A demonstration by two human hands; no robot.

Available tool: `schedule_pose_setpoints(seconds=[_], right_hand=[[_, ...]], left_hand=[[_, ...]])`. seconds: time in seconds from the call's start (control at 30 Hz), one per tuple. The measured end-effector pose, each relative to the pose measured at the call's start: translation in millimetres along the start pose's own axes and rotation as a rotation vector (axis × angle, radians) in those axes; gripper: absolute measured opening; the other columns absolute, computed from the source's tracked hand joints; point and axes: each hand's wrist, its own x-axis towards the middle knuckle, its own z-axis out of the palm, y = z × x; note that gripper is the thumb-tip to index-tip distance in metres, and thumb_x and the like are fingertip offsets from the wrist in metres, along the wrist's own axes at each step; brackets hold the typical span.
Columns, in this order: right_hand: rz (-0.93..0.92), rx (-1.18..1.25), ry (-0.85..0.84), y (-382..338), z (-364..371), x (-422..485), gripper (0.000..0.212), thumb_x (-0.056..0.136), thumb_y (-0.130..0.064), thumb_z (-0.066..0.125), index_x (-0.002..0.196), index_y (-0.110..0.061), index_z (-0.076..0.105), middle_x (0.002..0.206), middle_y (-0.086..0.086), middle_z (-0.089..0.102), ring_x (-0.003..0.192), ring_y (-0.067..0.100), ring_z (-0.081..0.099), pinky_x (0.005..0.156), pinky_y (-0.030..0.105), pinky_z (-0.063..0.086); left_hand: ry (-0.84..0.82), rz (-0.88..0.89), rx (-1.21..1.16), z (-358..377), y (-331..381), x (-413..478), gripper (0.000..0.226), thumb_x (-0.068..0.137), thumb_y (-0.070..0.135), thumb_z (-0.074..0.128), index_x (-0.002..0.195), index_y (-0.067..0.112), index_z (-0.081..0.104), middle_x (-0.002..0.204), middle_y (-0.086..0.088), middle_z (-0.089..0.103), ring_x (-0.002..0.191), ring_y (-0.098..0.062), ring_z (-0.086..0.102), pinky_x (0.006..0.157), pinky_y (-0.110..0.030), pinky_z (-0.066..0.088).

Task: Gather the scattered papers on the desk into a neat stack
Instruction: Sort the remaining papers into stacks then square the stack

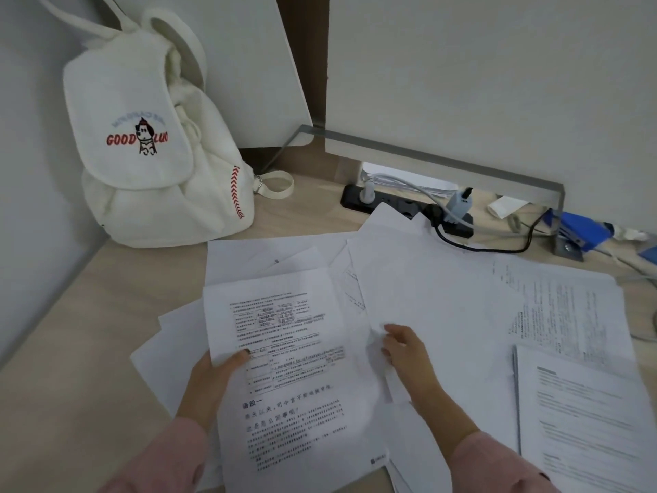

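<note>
Pink sleeves (167, 457) nearest; left hand (213, 378) pinching printed sheet (295, 368), right hand (409, 354) gripping blank sheet (426, 290). Loose papers (569, 314) overlapping across wooden worktop (89, 314). Beyond, power strip (401, 204), white backpack (149, 154).

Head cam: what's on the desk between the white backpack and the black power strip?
Bare wood, apart from the white backpack's loose strap loop lying toward the black power strip, in the head view.

A printed sheet (284, 357) is pinched by the left hand (213, 377); a blank sheet (437, 304) right of it is gripped by the right hand (409, 354).
</note>
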Motion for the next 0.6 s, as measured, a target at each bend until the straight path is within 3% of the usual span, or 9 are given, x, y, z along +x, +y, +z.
schedule_pose_setpoints(seconds=[0.07,0.2,0.3,0.4,0.53,0.6], right_hand=[[-0.009,-0.049,-0.011,-3,5,4,0.038,0.093,-0.011,0.047,0.131,-0.009,0.047,0.121,0.011,0.055,0.106,0.024,0.056,0.088,0.029,0.044],[-0.019,-0.128,-0.012,-11,21,7,0.042,0.089,-0.011,0.049,0.131,-0.01,0.046,0.113,0.008,0.053,0.1,0.022,0.052,0.084,0.028,0.041],[-0.166,-0.613,0.198,-5,17,8,0.056,0.085,-0.022,0.055,0.137,-0.013,0.037,0.138,0.013,0.037,0.126,0.029,0.038,0.102,0.034,0.034],[-0.192,-0.874,0.178,14,5,5,0.074,0.083,-0.036,0.056,0.144,-0.015,0.019,0.149,0.015,0.019,0.137,0.031,0.024,0.11,0.04,0.03],[-0.211,-1.076,0.105,31,2,0,0.071,0.091,-0.013,0.045,0.148,-0.015,0.002,0.152,0.017,0.009,0.142,0.032,0.013,0.107,0.036,0.039],[-0.277,-1.079,0.136,32,0,0,0.061,0.09,-0.002,0.04,0.144,-0.015,0.015,0.149,0.015,0.02,0.137,0.029,0.025,0.098,0.031,0.044]], left_hand=[[0.064,0.012,0.046,-8,-7,0,0.034,0.088,0.015,0.058,0.122,0.012,0.055,0.109,-0.009,0.059,0.101,-0.026,0.054,0.09,-0.037,0.039],[0.082,0.01,0.109,-15,-20,1,0.034,0.091,0.011,0.054,0.125,0.008,0.054,0.114,-0.01,0.057,0.11,-0.029,0.052,0.093,-0.037,0.035],[0.06,0.015,0.114,-15,-22,2,0.033,0.091,0.011,0.053,0.124,0.007,0.054,0.112,-0.009,0.056,0.106,-0.026,0.05,0.092,-0.036,0.035],[0.015,0.014,0.091,-11,-22,1,0.033,0.092,0.011,0.053,0.125,0.008,0.053,0.109,-0.007,0.055,0.1,-0.021,0.048,0.089,-0.034,0.035],[-0.035,-0.002,0.069,-2,-25,-1,0.029,0.091,0.012,0.053,0.12,0.014,0.055,0.11,-0.007,0.058,0.097,-0.022,0.052,0.088,-0.034,0.037],[-0.065,-0.013,0.063,3,-26,-2,0.023,0.092,0.014,0.053,0.114,0.018,0.055,0.108,-0.007,0.06,0.091,-0.02,0.055,0.086,-0.035,0.04]])
